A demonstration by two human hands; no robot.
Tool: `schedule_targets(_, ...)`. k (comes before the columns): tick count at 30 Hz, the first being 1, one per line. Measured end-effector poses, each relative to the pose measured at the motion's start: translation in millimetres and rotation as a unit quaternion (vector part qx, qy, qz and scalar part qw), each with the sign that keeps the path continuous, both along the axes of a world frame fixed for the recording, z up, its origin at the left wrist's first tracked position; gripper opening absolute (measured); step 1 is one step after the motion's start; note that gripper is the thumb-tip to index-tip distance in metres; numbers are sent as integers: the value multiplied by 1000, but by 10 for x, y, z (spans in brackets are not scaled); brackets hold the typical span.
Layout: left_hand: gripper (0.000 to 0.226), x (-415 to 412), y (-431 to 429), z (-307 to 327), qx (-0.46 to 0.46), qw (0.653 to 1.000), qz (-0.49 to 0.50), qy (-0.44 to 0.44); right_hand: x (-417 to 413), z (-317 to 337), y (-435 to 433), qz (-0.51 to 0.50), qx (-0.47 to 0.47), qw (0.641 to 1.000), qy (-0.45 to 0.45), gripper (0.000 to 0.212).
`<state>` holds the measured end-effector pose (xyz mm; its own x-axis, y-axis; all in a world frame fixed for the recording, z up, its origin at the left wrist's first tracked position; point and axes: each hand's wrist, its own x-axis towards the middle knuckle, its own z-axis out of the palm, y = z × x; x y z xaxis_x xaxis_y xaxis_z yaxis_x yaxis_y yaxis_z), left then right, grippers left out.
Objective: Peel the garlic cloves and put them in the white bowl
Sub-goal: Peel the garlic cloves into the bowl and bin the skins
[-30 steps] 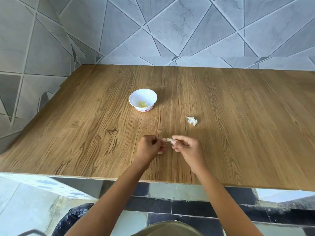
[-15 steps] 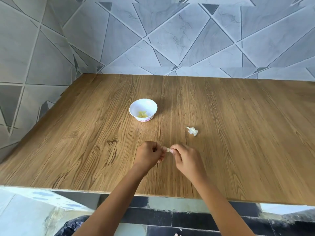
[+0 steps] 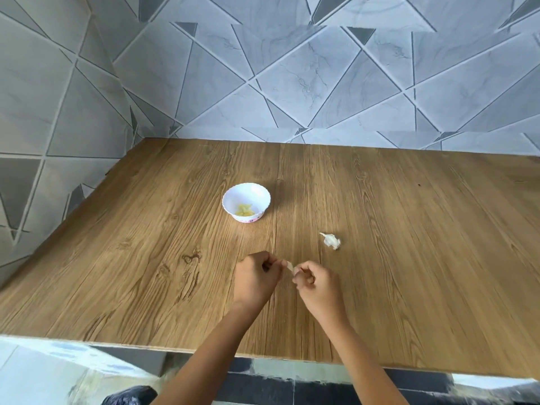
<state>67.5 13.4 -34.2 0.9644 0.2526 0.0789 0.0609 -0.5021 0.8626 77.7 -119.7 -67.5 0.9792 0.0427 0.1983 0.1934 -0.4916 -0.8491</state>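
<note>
Just above the wooden table (image 3: 409, 229), my left hand (image 3: 255, 280) and my right hand (image 3: 317, 283) pinch a small pale garlic clove (image 3: 290, 266) between their fingertips. Most of the clove is hidden by the fingers. The white bowl (image 3: 230, 197) stands beyond my left hand, apart from it, with a few yellowish peeled cloves (image 3: 245, 210) in its bottom. A white piece of garlic (image 3: 331, 240), with papery skin, lies on the table up and to the right of my right hand.
Grey tiled walls close the table at the back and on the left. The table's front edge runs just under my forearms. A dark bag (image 3: 128, 396) sits on the floor below the edge.
The camera has tilted up, so the table and hands sit lower in view. Both hands keep hold of the clove in the same place, with small finger movements.
</note>
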Motion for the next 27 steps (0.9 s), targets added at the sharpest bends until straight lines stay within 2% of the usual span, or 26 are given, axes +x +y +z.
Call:
schedule_targets(2,16,-8,20,-11,-33,999,2,15,-2,26,-36,17,61,996,55,23)
schedule_targets(4,16,-24,19,-8,-42,999,-3,26,-3,28,-42,9,63,997,41,20)
schedule_targets(6,20,-40,11,7,-32,999,-8,28,-14,40,-33,-6,0,999,-43,13)
schedule_targets(9,20,-49,18,21,-17,999,-13,31,-32,60,-45,6,-144,976,-163,15)
schedule_targets(11,20,-58,23,33,-8,999,-18,29,-23,25,-53,21,-211,957,-197,15)
schedule_targets(15,20,-75,16,48,8,999,-29,35,73,-125,-51,45,-245,948,-196,19)
schedule_targets(18,18,-74,27,55,-40,998,-23,52,32,-89,-60,56,-219,955,-194,13)
schedule_targets(22,19,-75,33,73,-121,990,1,65,-62,34,-61,19,-46,991,-125,4)
schedule_targets(23,19,-84,23,79,-132,989,3,63,-63,32,-58,15,-23,994,-110,7)
schedule_targets(27,19,-131,-24,75,-182,980,14,73,-80,49,-53,-11,-60,985,-163,11)
